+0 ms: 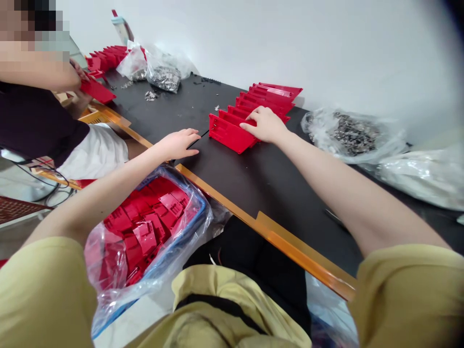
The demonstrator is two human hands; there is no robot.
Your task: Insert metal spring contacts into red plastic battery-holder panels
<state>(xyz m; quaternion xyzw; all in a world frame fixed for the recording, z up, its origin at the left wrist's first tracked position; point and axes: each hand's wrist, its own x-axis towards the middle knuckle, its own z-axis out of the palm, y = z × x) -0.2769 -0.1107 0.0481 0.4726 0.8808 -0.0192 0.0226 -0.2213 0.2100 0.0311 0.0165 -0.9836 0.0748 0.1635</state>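
Observation:
A row of several red plastic parts (232, 131) stands on edge on the black table (268, 188), leaning one against another. My right hand (266, 124) rests at the near end of this row, fingers bent over the tops of the front parts; whether it grips one cannot be made out. To the left of the row, my left hand (181, 143) hovers at the table's edge with its fingers apart and nothing in it. Below my left arm is a blue crate (200, 205) lined with clear plastic, full of loose red parts (147, 234).
Bags of small metal pieces lie at the back right (353, 133) and back left (165, 77). A white plastic bag (424, 176) is at far right. On the left a person holds a red part (97, 91). An orange edge strip (217, 195) borders the table.

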